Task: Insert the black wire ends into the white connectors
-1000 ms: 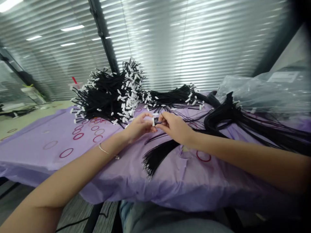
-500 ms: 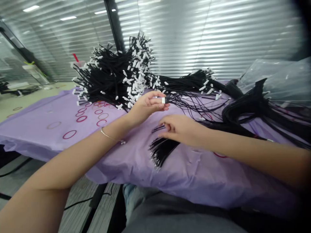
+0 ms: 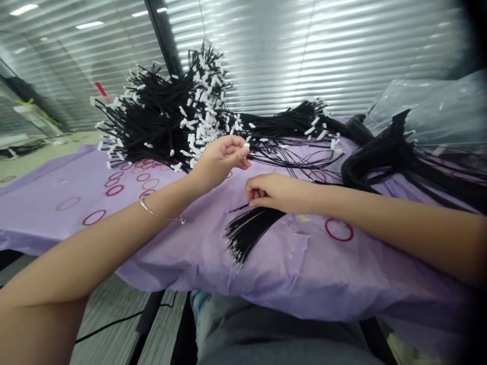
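Note:
Between the thumb and fingers of my left hand [image 3: 224, 156] is a small white connector [image 3: 246, 146], with thin black wires [image 3: 292, 161] trailing to the right behind it. My right hand [image 3: 276, 192] is closed in a pinch on a black wire [image 3: 239, 208], whose end sticks out to the left of the fingertips. Just below that hand, a fanned bundle of black wires [image 3: 253, 230] lies on the purple cloth, its silvery tips pointing toward me. The two hands are close together but apart.
A large heap of black cables [image 3: 155, 114] with white connectors rises at the back left. Red and tan rubber bands [image 3: 114, 190] are scattered on the purple cloth [image 3: 49, 213]. Thick black wire bundles [image 3: 375, 157] and a clear plastic bag [image 3: 441, 111] lie at the right.
My left thumb and fingers have closed more tightly round the white connector. My right fingers have drawn together on a wire. The whole view has shifted slightly.

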Motion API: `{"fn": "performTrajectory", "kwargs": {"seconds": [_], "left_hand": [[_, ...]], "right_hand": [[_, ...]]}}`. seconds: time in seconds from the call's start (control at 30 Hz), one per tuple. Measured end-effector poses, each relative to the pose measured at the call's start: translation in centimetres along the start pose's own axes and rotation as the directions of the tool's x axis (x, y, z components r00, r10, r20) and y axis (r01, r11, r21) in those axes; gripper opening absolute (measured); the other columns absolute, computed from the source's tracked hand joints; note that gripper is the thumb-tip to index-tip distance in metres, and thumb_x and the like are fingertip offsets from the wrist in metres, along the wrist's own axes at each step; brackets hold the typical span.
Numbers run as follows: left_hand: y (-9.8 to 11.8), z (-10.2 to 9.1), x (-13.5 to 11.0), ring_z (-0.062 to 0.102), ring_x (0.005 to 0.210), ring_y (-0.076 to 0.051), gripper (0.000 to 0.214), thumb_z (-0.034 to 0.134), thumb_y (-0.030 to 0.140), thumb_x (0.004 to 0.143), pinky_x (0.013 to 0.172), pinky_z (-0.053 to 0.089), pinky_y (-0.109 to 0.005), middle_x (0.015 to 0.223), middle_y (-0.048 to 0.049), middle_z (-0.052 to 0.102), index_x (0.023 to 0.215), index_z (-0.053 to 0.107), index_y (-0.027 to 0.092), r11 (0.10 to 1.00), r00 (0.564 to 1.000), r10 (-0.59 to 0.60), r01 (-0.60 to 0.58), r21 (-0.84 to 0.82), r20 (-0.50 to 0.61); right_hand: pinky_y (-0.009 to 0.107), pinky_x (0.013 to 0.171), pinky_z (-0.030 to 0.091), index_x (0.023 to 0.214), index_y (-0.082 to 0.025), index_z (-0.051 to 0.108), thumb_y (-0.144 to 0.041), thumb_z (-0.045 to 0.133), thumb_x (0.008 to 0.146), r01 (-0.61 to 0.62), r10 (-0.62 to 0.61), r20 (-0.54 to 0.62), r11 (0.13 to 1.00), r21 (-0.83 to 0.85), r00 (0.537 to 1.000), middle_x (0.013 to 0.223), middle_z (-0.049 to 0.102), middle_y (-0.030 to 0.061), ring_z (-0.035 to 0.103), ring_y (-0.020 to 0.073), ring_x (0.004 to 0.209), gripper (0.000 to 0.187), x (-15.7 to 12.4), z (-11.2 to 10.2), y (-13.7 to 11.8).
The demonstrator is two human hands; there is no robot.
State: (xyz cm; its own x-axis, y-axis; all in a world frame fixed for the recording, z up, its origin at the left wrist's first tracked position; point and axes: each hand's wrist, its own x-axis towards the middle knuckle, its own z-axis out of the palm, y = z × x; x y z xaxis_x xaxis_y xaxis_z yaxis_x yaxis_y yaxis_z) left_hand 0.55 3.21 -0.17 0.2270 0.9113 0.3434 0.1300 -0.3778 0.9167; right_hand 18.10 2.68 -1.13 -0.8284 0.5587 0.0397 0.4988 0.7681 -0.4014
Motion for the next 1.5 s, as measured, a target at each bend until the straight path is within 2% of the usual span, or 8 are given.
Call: {"fn": "performTrajectory", "kwargs": {"seconds": [0.17, 0.37, 0.6, 0.77, 0.93, 1.07, 1.27, 1.5], "left_hand": [[-0.5, 0.2, -0.3, 0.065, 0.062, -0.008, 0.012, 0.057, 0.022, 0.085, 0.061, 0.052, -0.018, 0.064, 0.0011, 0.061, 0.089, 0.051, 0.011, 0.998, 0.997, -0.06, 0.061, 0.009, -0.044], [-0.9, -0.3, -1.3, 0.065, 0.065, -0.008, 0.011, 0.059, 0.016, 0.083, 0.064, 0.053, -0.018, 0.066, -0.0014, 0.064, 0.089, 0.054, 0.009, 0.998, 0.997, -0.07, 0.07, 0.009, 0.03], [-1.3, -0.7, -1.1, 0.065, 0.066, -0.009, 0.021, 0.065, 0.025, 0.08, 0.067, 0.053, -0.02, 0.069, -0.0029, 0.065, 0.09, 0.055, 0.01, 0.996, 0.995, -0.081, 0.083, -0.035, 0.06], [-1.8, -0.6, -1.3, 0.065, 0.073, -0.01, 0.025, 0.063, 0.032, 0.08, 0.074, 0.053, -0.025, 0.076, -0.0029, 0.064, 0.092, 0.055, 0.011, 0.998, 0.992, -0.029, 0.022, 0.057, 0.126], [-1.9, 0.0, -1.4, 0.06, 0.072, -0.01, 0.02, 0.054, 0.03, 0.086, 0.073, 0.05, -0.025, 0.079, -0.0019, 0.061, 0.094, 0.055, 0.012, 0.981, 0.99, 0.049, -0.073, 0.18, 0.135], [-1.8, -0.1, -1.2, 0.059, 0.071, -0.01, 0.018, 0.053, 0.03, 0.086, 0.072, 0.049, -0.025, 0.077, -0.001, 0.058, 0.093, 0.053, 0.013, 0.985, 0.994, 0.016, -0.035, 0.17, 0.107], [-1.2, -0.2, -1.4, 0.059, 0.069, -0.009, 0.022, 0.056, 0.032, 0.085, 0.07, 0.048, -0.023, 0.075, -0.0005, 0.059, 0.092, 0.053, 0.012, 0.994, 0.992, -0.037, 0.024, 0.104, 0.119], [-1.0, 0.5, -1.6, 0.057, 0.069, -0.006, 0.027, 0.059, 0.035, 0.083, 0.067, 0.046, -0.019, 0.076, -0.0004, 0.059, 0.09, 0.054, 0.01, 0.996, 0.979, -0.059, 0.07, -0.049, 0.194]], "right_hand": [[0.021, 0.061, 0.036, 0.081, -0.014, 0.062, -0.015, 0.061, 0.082, 0.038, -0.038, 0.092, 0.999, 0.007, 0.995, 0.079, 0.06, 0.0006, 0.048, 0.0079, 0.065, 0.002, -0.8, -0.5, -0.8], [0.024, 0.063, 0.036, 0.078, -0.016, 0.057, -0.016, 0.052, 0.087, -0.015, 0.016, 0.011, 0.996, -0.088, 1.0, 0.081, 0.059, 0.0023, 0.048, 0.0099, 0.068, 0.011, -1.4, -0.5, -1.1], [0.022, 0.065, 0.035, 0.084, -0.016, 0.061, -0.018, 0.051, 0.085, -0.099, 0.089, -0.081, 0.988, -0.117, 0.993, 0.078, 0.062, -0.0008, 0.051, 0.0095, 0.068, 0.011, -1.5, -2.2, -0.3], [0.023, 0.067, 0.034, 0.081, -0.014, 0.062, -0.017, 0.052, 0.081, -0.08, 0.062, -0.154, 0.99, -0.114, 0.986, 0.08, 0.062, 0.0013, 0.05, 0.0099, 0.07, 0.01, -1.4, -1.7, -0.6], [0.024, 0.077, 0.035, 0.084, -0.013, 0.06, -0.019, 0.05, 0.088, -0.019, -0.009, -0.184, 0.989, -0.146, 0.983, 0.09, 0.06, 0.0043, 0.05, 0.0122, 0.083, 0.013, -1.3, -0.4, -1.1], [0.023, 0.075, 0.036, 0.083, -0.013, 0.059, -0.02, 0.049, 0.09, 0.076, -0.094, -0.24, 0.994, -0.083, 0.966, 0.085, 0.06, 0.0017, 0.051, 0.0106, 0.079, 0.014, -1.2, 0.4, -0.6], [0.019, 0.07, 0.037, 0.08, -0.012, 0.063, -0.018, 0.055, 0.084, 0.145, -0.117, -0.373, 0.988, 0.047, 0.92, 0.078, 0.062, -0.0012, 0.051, 0.0062, 0.07, 0.011, -1.1, 0.9, -0.5], [0.016, 0.059, 0.037, 0.079, -0.013, 0.065, -0.016, 0.055, 0.08, 0.117, -0.023, -0.451, 0.976, 0.183, 0.892, 0.07, 0.062, -0.0024, 0.052, 0.0043, 0.062, 0.011, -2.2, -1.3, -1.7]]}}
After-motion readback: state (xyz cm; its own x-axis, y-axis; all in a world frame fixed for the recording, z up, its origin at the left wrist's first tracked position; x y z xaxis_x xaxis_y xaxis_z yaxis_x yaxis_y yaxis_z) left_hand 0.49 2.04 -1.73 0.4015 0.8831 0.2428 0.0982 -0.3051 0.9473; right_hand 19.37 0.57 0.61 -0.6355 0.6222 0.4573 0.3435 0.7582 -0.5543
